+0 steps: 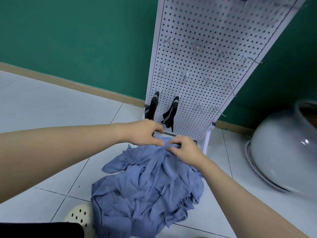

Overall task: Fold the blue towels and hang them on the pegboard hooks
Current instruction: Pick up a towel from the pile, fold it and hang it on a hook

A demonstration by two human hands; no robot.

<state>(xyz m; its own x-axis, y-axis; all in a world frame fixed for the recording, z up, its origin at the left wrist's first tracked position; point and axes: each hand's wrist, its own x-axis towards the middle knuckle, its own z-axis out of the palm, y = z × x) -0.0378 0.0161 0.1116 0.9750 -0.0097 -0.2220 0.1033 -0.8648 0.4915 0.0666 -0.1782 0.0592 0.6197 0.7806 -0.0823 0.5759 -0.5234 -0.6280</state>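
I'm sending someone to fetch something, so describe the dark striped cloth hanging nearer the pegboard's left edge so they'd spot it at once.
Start at the white pegboard standing against the green wall and look along its lowest row of hooks. Two dark cloths with pale stripes hang there; the dark striped cloth you want hangs by the board's left edge. It hangs straighter than its neighbour, which flares out lower down.

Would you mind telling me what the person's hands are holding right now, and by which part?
Both the left hand and the right hand pinch the far top edge of the blue towel pile, gathered between them.
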